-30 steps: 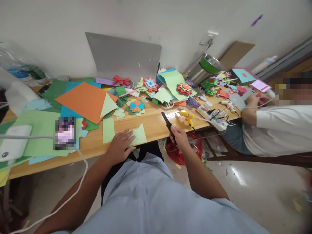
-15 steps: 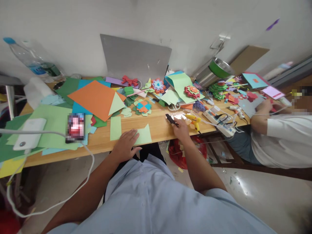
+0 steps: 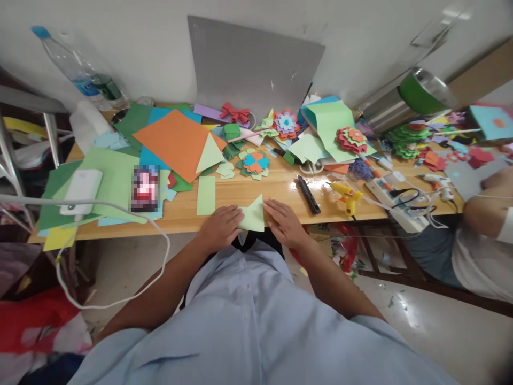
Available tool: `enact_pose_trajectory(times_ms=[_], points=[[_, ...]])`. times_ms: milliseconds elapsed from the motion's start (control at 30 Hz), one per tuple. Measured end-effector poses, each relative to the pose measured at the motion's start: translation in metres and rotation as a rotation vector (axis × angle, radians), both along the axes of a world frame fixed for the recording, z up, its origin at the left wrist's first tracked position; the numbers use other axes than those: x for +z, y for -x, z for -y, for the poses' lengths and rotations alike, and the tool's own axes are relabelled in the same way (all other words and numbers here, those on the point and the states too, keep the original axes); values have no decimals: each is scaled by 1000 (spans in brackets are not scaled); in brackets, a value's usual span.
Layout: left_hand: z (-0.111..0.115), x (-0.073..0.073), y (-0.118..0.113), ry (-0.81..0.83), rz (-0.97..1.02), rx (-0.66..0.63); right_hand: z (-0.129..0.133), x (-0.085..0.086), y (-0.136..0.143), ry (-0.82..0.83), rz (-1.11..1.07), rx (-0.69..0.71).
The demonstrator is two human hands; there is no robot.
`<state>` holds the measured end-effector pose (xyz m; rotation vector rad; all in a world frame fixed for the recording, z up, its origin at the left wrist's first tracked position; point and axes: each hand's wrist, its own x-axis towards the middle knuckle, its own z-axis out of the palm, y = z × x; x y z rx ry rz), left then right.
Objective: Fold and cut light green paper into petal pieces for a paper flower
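Note:
On the wooden table [image 3: 180,214] a light green piece of paper [image 3: 253,215] with a pointed, notched top edge lies between my hands. My left hand [image 3: 222,227] rests flat over its left part, fingers stretched out. At its right edge my right hand [image 3: 285,222] is open, fingers extended close to or touching the paper; exact contact is hard to tell. To the right lies a black utility knife [image 3: 308,195], apart from my right hand. A light green paper strip [image 3: 206,195] lies left of my left hand.
A yellow glue gun [image 3: 348,198] and a power strip [image 3: 395,206] are at right. Paper flowers [image 3: 255,162] and an orange sheet [image 3: 176,141] lie behind. A phone [image 3: 145,188], a white power bank [image 3: 81,191] and its cable are at left. A co-worker's arm [image 3: 484,208] is far right.
My right hand has let go of the black utility knife, which now lies on the table, and moved left to the paper's right edge. The view has shifted.

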<state>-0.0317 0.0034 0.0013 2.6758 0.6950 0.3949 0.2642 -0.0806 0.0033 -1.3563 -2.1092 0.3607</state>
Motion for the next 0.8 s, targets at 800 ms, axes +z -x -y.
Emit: enact_pose_trajectory(times_ms=[800], points=[[-1,30,2,145,183,243,-7,39,31,74,-472,-67]])
